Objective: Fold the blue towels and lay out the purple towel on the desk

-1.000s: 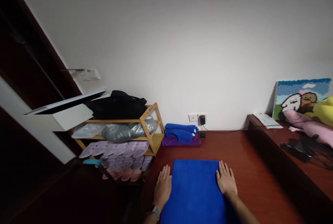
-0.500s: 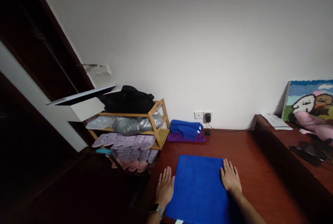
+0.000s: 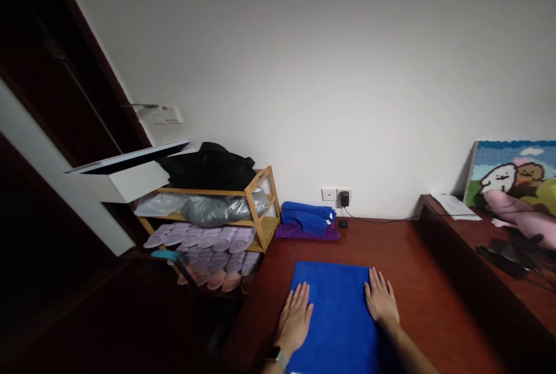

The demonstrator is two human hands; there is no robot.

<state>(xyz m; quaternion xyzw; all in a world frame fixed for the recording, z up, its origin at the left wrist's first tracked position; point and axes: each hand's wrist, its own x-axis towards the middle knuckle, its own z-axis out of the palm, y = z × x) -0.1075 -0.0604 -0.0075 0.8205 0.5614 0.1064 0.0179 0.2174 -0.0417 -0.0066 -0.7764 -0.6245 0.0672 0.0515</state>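
A blue towel (image 3: 341, 316) lies spread flat on the reddish-brown wooden table (image 3: 391, 246), its near end running out of view at the bottom. My left hand (image 3: 296, 317), with a watch on the wrist, rests flat on the towel's left edge, fingers stretched forward. On the opposite side, my right hand (image 3: 381, 297) lies flat across the right edge near the far corner, fingers extended. Neither hand grips anything. Behind the towel, against the wall, folded blue towels (image 3: 306, 216) are stacked on a purple one (image 3: 286, 231).
Left of the table stands a wooden rack (image 3: 263, 217) with lilac and pink slippers (image 3: 217, 239), plastic-wrapped items and a black bag (image 3: 208, 168). A plugged-in adapter (image 3: 344, 199) trails a cable along the wall. A raised ledge on the right holds a pink plush toy (image 3: 521, 215) and a picture (image 3: 504, 174).
My left hand has moved right, from beside the towel's left edge onto the towel. My right hand stays at the right edge. The view has shifted slightly.
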